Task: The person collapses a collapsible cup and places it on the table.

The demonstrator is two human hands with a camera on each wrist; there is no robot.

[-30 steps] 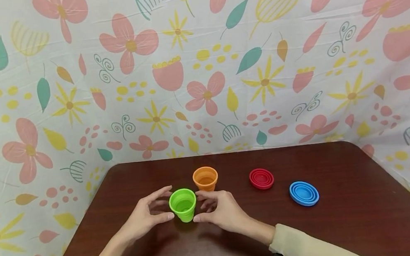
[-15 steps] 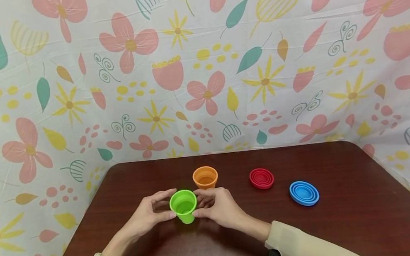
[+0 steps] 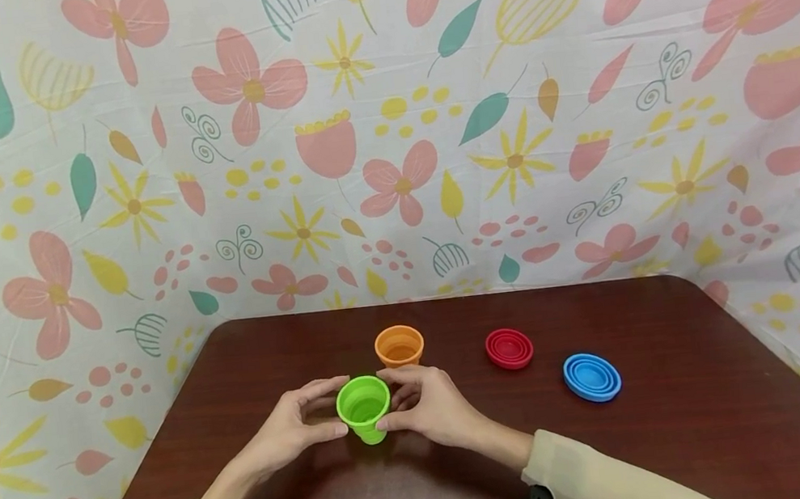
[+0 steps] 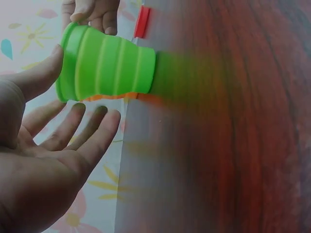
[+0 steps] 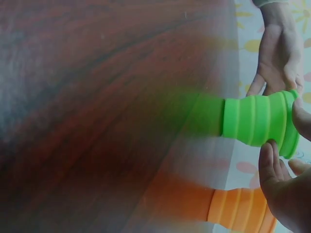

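Note:
A green collapsible cup (image 3: 364, 406), extended to full height, stands upright on the table between both hands. My left hand (image 3: 289, 429) holds its rim from the left, thumb at the near side and index finger at the far side. From the right, my right hand (image 3: 437, 408) grips the upper part with thumb and fingers. In the left wrist view the ribbed wall of the green cup (image 4: 112, 63) is fully unfolded, and its base meets its reflection. Just behind stands an extended orange collapsible cup (image 3: 399, 347), its lower part hidden by the right hand.
A red collapsible cup (image 3: 509, 349), folded flat, lies right of the orange one. Farther right and nearer is a flat blue collapsible cup (image 3: 592, 377). The dark wooden table (image 3: 655, 450) ends at a flower-patterned cloth (image 3: 386, 121) behind.
The green cup has shifted slightly right and toward me. Both hands have closed in on its rim and moved with it. The other cups have stayed put.

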